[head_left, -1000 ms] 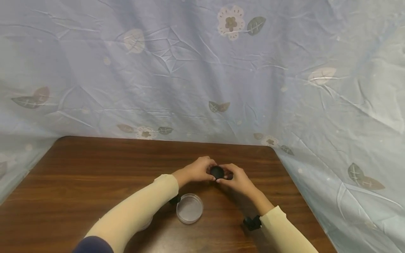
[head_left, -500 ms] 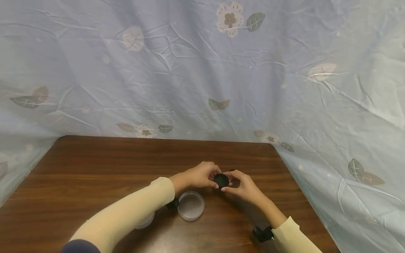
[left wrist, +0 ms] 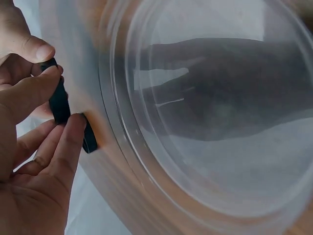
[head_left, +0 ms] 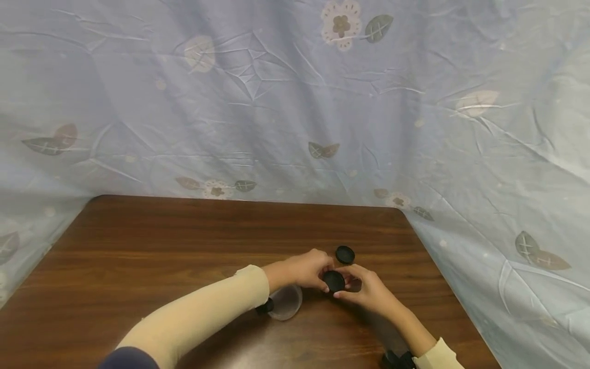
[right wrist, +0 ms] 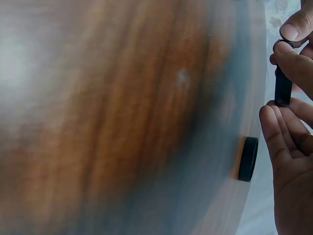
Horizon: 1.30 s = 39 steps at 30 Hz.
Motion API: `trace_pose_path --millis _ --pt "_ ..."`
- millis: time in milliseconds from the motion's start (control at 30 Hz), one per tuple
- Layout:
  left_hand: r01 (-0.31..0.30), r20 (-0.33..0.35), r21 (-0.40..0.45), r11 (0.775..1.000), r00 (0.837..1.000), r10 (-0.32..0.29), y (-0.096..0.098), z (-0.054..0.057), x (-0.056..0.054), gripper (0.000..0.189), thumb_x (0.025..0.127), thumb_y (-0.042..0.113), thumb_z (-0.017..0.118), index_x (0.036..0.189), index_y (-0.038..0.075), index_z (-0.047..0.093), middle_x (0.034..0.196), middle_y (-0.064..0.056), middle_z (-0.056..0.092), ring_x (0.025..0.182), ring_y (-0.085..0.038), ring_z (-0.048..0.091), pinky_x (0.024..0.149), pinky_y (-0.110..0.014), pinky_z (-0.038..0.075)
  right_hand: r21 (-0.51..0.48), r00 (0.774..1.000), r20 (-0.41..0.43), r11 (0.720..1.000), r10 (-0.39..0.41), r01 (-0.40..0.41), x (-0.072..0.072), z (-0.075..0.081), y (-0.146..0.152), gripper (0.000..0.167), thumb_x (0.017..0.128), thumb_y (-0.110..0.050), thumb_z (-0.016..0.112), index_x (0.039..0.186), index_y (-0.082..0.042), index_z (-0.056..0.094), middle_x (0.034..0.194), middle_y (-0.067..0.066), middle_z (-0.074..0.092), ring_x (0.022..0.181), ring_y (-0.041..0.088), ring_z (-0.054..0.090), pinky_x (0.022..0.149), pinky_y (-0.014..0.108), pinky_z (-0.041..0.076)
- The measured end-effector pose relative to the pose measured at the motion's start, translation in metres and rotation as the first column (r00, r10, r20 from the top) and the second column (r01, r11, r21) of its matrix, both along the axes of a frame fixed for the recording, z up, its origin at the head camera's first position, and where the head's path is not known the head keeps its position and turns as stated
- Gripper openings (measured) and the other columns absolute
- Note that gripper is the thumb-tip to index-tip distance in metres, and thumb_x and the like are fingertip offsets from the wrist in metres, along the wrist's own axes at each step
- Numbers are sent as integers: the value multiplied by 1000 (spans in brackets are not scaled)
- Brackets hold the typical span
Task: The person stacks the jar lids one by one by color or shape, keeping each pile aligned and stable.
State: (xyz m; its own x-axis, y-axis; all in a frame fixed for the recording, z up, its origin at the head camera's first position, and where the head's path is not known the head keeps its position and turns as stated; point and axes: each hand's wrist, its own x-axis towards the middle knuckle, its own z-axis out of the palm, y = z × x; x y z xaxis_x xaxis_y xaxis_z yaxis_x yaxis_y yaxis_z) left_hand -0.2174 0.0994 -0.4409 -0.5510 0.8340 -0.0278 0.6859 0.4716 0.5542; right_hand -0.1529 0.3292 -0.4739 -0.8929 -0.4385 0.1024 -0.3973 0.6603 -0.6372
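Both hands hold one shallow round black lid between them, over the right part of the table. My left hand pinches its left edge between thumb and fingers. My right hand grips the opposite edge the same way. In the left wrist view the held lid appears nearly edge-on, as does the black lid in the right wrist view. A second, similar black lid lies on the table just behind the right hand's fingers. A clear shallow round dish is partly covered by my left wrist.
The brown wood-grain table has a light floral cloth hanging behind it and at both sides. Black wrist cameras, including the right wrist's camera, sit low near the tabletop. In the left wrist view the clear dish fills much of the frame.
Both hands have moved right and toward the person with the held lid. The second black lid, mostly hidden earlier, now shows. Another clear dish beside the left sleeve has gone out of sight.
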Motion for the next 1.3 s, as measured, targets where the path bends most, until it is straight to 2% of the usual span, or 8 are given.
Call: trace_pose_path --millis 233,400,667,900,1300 --pt "11 -35 -56 998 999 -13 10 -4 7 38 84 19 89 115 3 73 104 -6 74 81 -3 58 72 -14 49 13 1000 -21 1000 -5 5 11 -6 6 55 86 -36 86 128 -6 69 115 7 73 95 16 69 85 25 60" --pt "27 -60 -99 995 998 -33 14 -8 11 37 84 21 90 113 5 73 102 -4 73 80 -2 55 70 -13 47 0 1000 -12 1000 2 -2 14 -12 7 53 84 -34 88 125 -5 70 111 7 72 94 15 69 83 24 60" --pt "28 -42 -142 989 999 -34 17 -13 18 38 83 20 91 113 8 72 102 -2 74 80 -2 60 69 -14 50 29 999 43 999 12 -14 18 -17 7 53 85 -35 87 125 -5 69 109 4 68 96 11 65 84 21 58" --pt "22 -85 -208 978 996 -40 19 -16 20 38 85 26 89 115 12 70 98 4 64 80 -2 50 68 -16 46 68 999 39 997 28 -30 18 -17 5 51 86 -35 87 124 -6 67 105 3 62 93 6 59 79 20 56" --pt "21 -108 -204 979 993 -43 15 -16 23 39 85 24 89 116 12 68 103 4 64 85 -2 49 73 -17 45 87 995 95 996 5 -14 22 -12 1 51 88 -33 85 124 -4 64 108 4 58 94 7 55 80 19 54"
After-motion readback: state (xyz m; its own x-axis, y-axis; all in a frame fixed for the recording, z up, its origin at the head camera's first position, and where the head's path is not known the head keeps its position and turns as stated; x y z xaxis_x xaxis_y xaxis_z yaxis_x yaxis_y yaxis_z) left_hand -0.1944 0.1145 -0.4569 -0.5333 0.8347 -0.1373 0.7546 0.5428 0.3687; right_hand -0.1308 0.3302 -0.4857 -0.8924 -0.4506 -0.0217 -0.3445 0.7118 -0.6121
